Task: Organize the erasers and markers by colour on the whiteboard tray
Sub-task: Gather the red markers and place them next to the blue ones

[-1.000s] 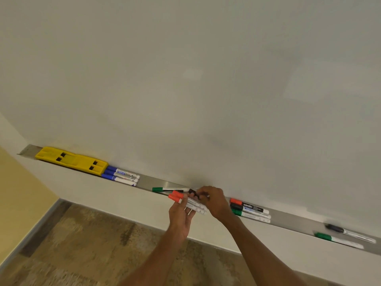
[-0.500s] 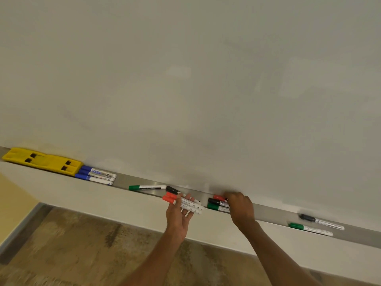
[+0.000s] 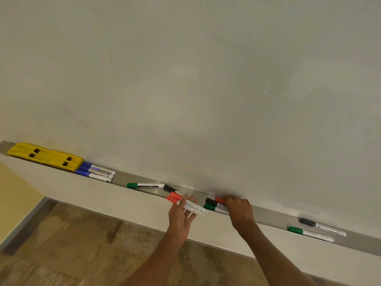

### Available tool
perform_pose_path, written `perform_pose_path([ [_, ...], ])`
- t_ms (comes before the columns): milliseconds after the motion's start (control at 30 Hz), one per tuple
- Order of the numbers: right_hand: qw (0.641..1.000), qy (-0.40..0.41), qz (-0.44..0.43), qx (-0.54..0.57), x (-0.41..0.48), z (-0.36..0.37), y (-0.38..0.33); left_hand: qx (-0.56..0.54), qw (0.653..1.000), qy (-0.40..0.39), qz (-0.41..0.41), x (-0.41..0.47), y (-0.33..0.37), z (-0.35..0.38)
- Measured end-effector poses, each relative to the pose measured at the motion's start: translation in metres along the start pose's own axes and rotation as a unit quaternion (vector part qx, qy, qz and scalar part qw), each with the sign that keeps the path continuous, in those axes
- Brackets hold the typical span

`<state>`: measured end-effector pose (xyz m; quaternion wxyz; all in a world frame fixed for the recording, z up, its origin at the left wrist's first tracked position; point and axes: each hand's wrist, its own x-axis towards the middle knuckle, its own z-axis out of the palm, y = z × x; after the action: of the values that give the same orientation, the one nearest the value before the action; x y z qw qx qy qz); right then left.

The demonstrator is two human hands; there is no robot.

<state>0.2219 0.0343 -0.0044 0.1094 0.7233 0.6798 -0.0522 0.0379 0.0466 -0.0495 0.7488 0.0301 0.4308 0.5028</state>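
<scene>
A long metal tray (image 3: 268,216) runs under the whiteboard. At its left end lies a yellow eraser (image 3: 44,156), with three blue markers (image 3: 94,171) beside it. A green marker (image 3: 144,185) and a black marker (image 3: 170,188) lie further right. My left hand (image 3: 181,215) holds two red markers (image 3: 185,204) just in front of the tray. My right hand (image 3: 239,211) rests on a cluster of a black marker (image 3: 211,201), a red marker (image 3: 220,200) and a green marker (image 3: 210,207); its fingers hide their barrels.
Far right on the tray lie another black marker (image 3: 321,226) and another green marker (image 3: 309,233). The whiteboard (image 3: 195,89) fills the upper view. A white wall strip (image 3: 103,201) runs below the tray, above a brown patterned floor (image 3: 72,244).
My right hand left the red markers in my left hand and moved right onto the black, red and green cluster. The view shifted slightly; my left hand kept its markers.
</scene>
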Motion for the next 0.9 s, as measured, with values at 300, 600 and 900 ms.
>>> perform_pose_path([
  [300, 0.998, 0.050, -0.034, 0.009, 0.005, 0.012, 0.004, 0.006, 1.000, -0.008, -0.004, 0.003, -0.006, 0.002],
  [600, 0.962, 0.095, -0.079, 0.243, 0.023, -0.019, -0.050, 0.044, 0.999, -0.018, 0.016, 0.003, -0.013, 0.011],
  [900, 0.949, 0.048, -0.112, 0.290, 0.028, -0.025, -0.087, 0.022, 0.999, -0.020, 0.028, 0.003, 0.002, 0.009],
])
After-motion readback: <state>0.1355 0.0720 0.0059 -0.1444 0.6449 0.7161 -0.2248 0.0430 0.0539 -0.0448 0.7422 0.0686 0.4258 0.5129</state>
